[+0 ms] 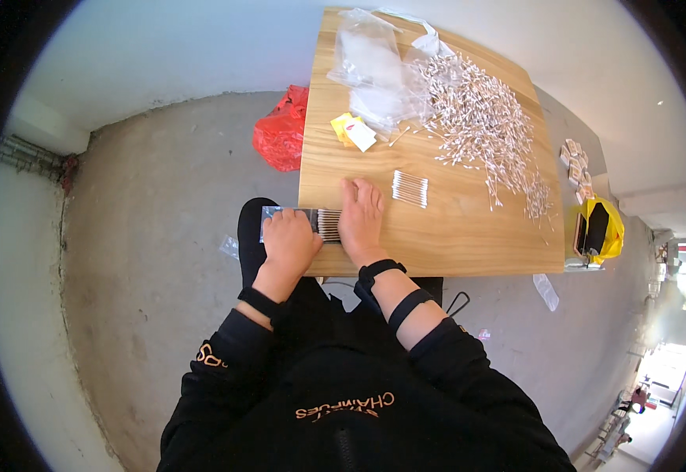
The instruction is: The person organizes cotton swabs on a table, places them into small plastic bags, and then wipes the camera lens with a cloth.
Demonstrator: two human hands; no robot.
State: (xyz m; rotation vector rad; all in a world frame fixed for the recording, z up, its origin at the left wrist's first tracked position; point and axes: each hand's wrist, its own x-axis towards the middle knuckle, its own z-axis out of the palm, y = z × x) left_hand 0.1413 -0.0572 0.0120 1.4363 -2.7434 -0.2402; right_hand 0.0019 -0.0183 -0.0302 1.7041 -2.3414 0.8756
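My left hand [289,245] is closed over a small clear plastic packet [268,212] at the table's near left edge. From the packet's right end a row of cotton swabs [329,226] sticks out, lying side by side. My right hand [363,216] lies on the table with fingers stretched forward, its thumb side against the swabs' right ends. Just beyond it, to the right, a neat row of cotton swabs [410,189] rests on the wood. How far the swabs reach into the packet is hidden under my left hand.
A big loose heap of cotton swabs [480,114] covers the far right of the wooden table [468,244]. Clear plastic bags [370,59] and yellow-and-white cards [354,132] lie at the far left. A red bag [281,134] is beside the table; a yellow bag [612,228] stands right.
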